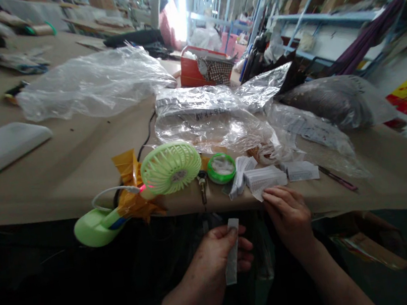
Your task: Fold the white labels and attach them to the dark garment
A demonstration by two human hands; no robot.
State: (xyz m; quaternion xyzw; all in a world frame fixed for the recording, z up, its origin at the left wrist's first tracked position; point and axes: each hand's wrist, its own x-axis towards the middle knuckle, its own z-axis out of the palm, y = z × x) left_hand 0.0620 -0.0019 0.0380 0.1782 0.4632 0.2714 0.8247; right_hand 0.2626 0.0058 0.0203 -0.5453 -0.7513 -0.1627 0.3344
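My left hand (220, 250) is closed on a narrow white label strip (232, 258), thumb on top, just in front of the table edge. At the table's front, the fingertips of my right hand (290, 213) pinch the near corner of a white paper label at the stack of labels (267, 178). Left of that stack lies a fanned pile of folded labels (242, 172). Another small label stack (302, 170) sits to the right. A green round tub (221, 168) with whitish contents stands behind the fanned pile.
A green fan (171, 169) is taped at the table edge, its base overhanging. Clear plastic bags (214, 118) lie behind the labels. Dark red tweezers (338, 178) rest at right. A white board-like piece (4, 148) is at left. A red box (196, 68) stands farther back.
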